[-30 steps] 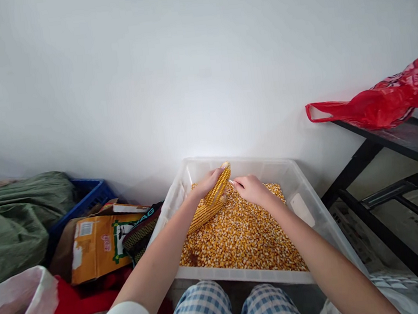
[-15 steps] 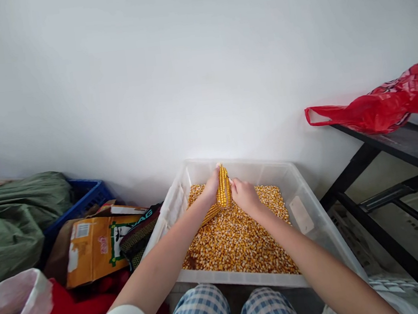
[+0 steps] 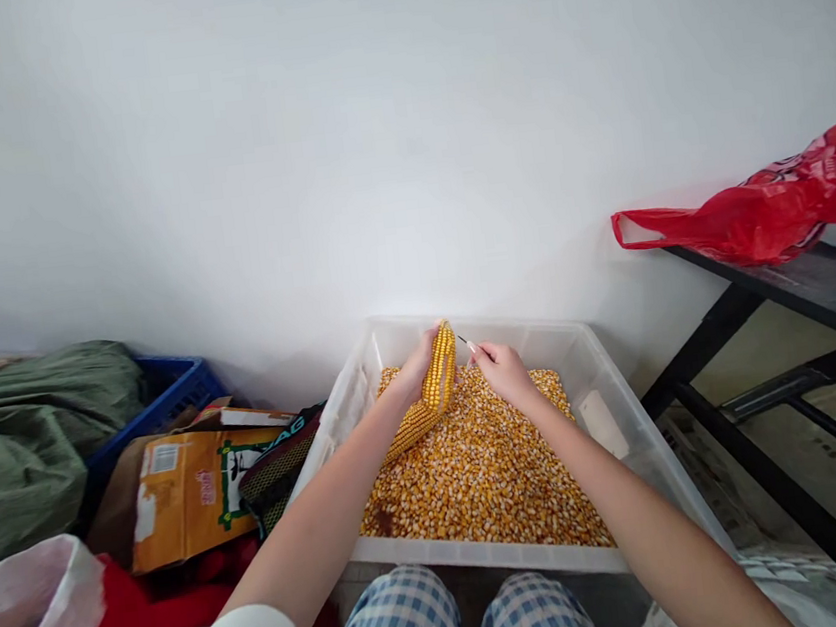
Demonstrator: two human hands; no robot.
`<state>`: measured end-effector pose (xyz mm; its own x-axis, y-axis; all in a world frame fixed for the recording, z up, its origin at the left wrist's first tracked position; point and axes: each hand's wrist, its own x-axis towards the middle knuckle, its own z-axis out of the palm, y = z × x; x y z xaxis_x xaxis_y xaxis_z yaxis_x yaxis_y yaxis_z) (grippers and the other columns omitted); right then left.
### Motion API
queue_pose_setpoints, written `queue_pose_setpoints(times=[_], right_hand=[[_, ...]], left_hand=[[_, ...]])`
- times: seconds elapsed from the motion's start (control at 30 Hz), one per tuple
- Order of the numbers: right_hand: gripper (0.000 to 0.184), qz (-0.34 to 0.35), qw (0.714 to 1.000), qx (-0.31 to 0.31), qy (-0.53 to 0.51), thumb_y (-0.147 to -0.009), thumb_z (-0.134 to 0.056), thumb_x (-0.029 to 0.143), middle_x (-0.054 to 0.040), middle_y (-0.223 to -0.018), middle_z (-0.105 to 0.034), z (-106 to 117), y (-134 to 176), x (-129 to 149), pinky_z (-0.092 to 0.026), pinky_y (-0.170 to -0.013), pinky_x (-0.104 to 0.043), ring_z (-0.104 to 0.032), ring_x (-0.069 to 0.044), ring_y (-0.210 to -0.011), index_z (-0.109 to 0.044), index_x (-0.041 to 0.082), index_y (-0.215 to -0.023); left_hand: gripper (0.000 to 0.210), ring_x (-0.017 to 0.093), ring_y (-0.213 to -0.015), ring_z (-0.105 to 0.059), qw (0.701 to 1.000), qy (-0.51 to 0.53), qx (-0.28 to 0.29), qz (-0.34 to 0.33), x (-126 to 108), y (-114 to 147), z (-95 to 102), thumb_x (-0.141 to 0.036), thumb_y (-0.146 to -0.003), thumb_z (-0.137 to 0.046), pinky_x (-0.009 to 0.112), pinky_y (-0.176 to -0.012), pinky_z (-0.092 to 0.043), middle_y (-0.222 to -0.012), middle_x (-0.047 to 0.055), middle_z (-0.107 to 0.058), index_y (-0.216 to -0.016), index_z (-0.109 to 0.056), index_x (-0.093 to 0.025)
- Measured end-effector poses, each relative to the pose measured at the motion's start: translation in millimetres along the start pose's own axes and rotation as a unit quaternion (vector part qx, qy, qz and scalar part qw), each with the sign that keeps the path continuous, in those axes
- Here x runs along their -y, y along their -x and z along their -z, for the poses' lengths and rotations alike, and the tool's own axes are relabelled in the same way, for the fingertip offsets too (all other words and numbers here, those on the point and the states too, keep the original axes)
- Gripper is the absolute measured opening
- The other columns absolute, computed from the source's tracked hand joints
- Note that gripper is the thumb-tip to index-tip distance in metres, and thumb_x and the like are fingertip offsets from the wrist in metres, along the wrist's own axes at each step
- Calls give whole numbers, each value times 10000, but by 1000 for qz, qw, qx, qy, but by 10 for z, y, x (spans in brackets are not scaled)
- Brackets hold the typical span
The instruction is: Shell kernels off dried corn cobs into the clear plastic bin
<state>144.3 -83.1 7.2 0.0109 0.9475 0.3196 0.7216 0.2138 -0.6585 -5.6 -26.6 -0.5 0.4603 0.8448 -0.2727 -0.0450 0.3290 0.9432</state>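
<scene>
My left hand (image 3: 418, 362) is wrapped round an upright yellow corn cob (image 3: 440, 369) with a bare strip along its face. Just right of the cob, my right hand (image 3: 501, 368) is closed on a thin pointed tool (image 3: 464, 340) like a small screwdriver; its dark tip points up and left, apart from the cob. The fist hides most of its handle. Under my left wrist, a second corn cob (image 3: 410, 431) lies on a heap of loose corn kernels (image 3: 482, 477). The kernels fill the lower part of a translucent plastic bin (image 3: 635, 430).
A white wall rises behind the bin. On the left are an orange cardboard box (image 3: 189, 491), a blue crate (image 3: 195, 382), green cloth (image 3: 32, 438) and a red-and-white sack (image 3: 67, 615). A black-framed table (image 3: 823, 292) with a red plastic bag (image 3: 761, 214) stands on the right.
My right hand has drawn away from the cob to the right, and the tool's tip now shows. The held cob leans slightly more to the right, and more of the lying cob is visible.
</scene>
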Motion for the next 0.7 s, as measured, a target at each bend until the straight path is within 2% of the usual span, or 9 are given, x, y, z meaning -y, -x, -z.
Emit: queue_pose_setpoints(times=[0.13, 0.3, 0.43, 0.7], right_hand=[[387, 55, 996, 17, 74, -899, -344, 371, -22, -604, -576, 49, 33, 22, -255, -544, -208, -461, -103, -557, -604, 147, -721], [388, 78, 987, 21, 137, -909, -333, 361, -45, -653, -619, 105, 50, 21, -245, -551, -220, -450, -106, -545, -624, 159, -751], [377, 93, 984, 39, 144, -905, -342, 361, -42, -645, -617, 103, 55, 17, -230, -541, -222, -428, -102, -528, -624, 164, -750], [378, 89, 988, 31, 119, -903, -334, 361, -34, -632, -604, 97, 61, 14, -229, -543, -218, -420, -97, -530, -619, 159, -758]], left_hand=[[616, 190, -497, -600, 999, -6, 30, -11, 9, 3, 17, -738, -721, -352, 293, -463, -475, -597, 50, -615, -841, -550, -167], [575, 195, -491, -593, 998, -45, 0, -42, 25, -19, 85, -714, -726, -391, 299, -452, -475, -586, 39, -598, -858, -530, -172], [558, 202, -502, -592, 997, -60, 15, -48, 22, -28, 148, -696, -744, -382, 311, -456, -480, -594, 46, -603, -869, -522, -170], [561, 212, -483, -593, 995, -92, 17, -48, -13, 15, 165, -700, -743, -372, 309, -442, -471, -559, 40, -595, -865, -530, -175]])
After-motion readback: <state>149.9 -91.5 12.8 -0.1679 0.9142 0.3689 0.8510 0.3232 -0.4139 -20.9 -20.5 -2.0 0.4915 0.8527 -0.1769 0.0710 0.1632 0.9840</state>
